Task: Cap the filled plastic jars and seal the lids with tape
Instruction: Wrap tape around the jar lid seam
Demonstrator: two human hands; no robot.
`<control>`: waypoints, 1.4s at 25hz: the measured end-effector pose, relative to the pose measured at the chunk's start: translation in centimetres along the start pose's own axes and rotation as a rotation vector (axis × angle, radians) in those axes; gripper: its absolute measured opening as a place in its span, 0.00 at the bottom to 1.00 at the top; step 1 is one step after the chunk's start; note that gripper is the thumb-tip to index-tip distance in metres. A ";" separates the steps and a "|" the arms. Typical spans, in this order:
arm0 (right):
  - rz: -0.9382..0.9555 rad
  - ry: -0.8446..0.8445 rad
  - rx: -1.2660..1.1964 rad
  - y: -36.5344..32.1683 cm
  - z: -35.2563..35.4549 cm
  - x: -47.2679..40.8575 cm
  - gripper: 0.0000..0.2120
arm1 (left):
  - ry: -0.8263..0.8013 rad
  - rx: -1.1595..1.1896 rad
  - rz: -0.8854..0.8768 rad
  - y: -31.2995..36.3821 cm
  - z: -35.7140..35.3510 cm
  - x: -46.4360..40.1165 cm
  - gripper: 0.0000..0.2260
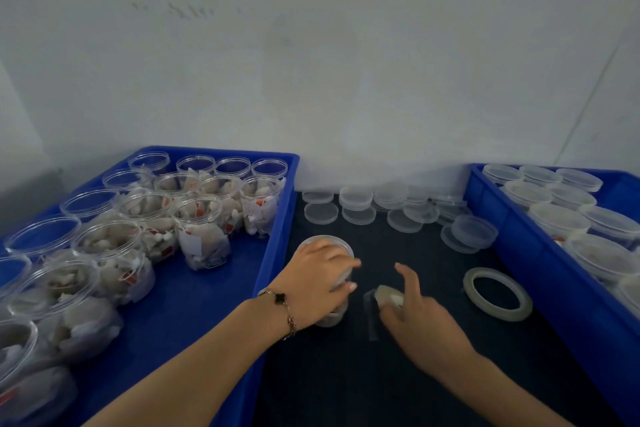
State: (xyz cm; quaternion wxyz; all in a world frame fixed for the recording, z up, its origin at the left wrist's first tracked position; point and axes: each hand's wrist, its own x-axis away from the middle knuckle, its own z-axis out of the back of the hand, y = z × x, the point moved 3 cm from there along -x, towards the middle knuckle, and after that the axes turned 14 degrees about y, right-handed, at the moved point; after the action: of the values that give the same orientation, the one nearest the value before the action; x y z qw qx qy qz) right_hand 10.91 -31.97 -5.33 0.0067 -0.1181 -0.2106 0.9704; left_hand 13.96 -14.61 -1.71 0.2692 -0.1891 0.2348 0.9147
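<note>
A clear plastic jar (pixel 334 317) stands on the dark table (pixel 415 374) between two blue trays. My left hand (pixel 320 279) grips it from above, fingers curled over its lid (pixel 325 239). Just to the right, my right hand (pixel 419 319) pinches a small whitish piece (pixel 388 295), and a strip of clear tape (pixel 371 317) hangs from it close to the jar. Its index finger sticks up and forward. A flat roll of tape (pixel 497 294) lies on the table further right, apart from both hands.
The left blue tray (pixel 277 253) holds several open jars filled with white sachets (pixel 204 236). In the right blue tray (pixel 512 253) stand several capped jars (pixel 557 218). Loose clear lids (pixel 360 204) lie spread and stacked along the table's back edge by the white wall.
</note>
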 end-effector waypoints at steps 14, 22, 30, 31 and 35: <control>0.137 0.085 0.067 -1.6 2.9 0.8 0.34 | -0.236 0.113 0.231 0.4 0.6 0.8 0.16; 0.255 0.067 0.172 -0.7 2.2 0.4 0.28 | -0.163 0.037 0.241 -0.2 2.3 0.6 0.06; 0.414 0.217 0.249 -1.9 1.1 -0.5 0.24 | 0.010 -0.012 0.556 -1.5 3.1 0.6 0.09; 0.404 0.217 0.250 -1.9 1.0 -0.6 0.23 | -0.010 0.010 0.567 -1.6 3.0 0.8 0.09; 0.340 0.176 0.177 -2.0 0.0 -1.0 0.16 | -0.029 0.057 0.580 -1.5 2.0 2.4 0.09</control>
State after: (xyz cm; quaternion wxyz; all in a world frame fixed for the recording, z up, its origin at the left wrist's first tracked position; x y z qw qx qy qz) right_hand 11.77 -30.25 -4.30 -0.1286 -0.2350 -0.1000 0.9582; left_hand 12.50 -11.46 -1.73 0.0051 -0.0931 0.3009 0.9491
